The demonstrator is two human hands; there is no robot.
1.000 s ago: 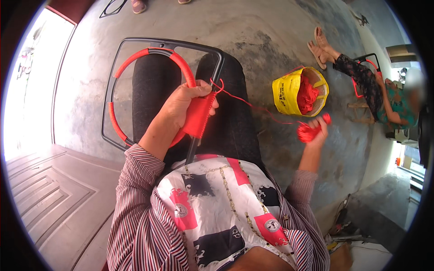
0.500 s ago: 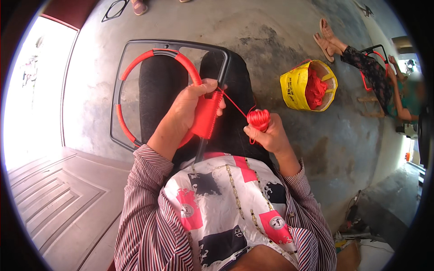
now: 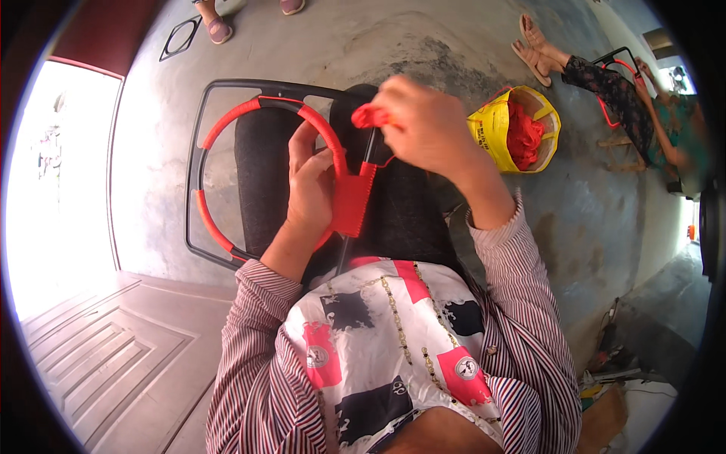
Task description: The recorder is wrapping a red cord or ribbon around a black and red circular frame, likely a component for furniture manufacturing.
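A black metal frame (image 3: 198,219) with rounded corners rests across my lap, holding a ring (image 3: 234,115) partly wrapped in red cord. On the ring's right side, a woven red panel (image 3: 352,204) spans from ring to frame bar. My left hand (image 3: 311,185) is inside the ring, its fingers closed about the ring's wrapped right side; some fingertips are hidden behind it. Above the frame's right bar, my right hand (image 3: 427,125), slightly blurred, grips a bundle of red cord (image 3: 369,116). A thin strand runs near the bar below that hand.
A yellow bag (image 3: 491,136) filled with red cord stands on the concrete floor to the right. Beyond it sits another person (image 3: 616,94) with a similar frame. Someone's feet (image 3: 219,30) show at the top left, near a small black frame (image 3: 181,39). A grey panelled door (image 3: 113,356) lies lower left.
My right hand has swung up and left with the cord bundle, from beside the frame to over its right bar. My left hand has shifted from the woven panel's top edge to the ring.
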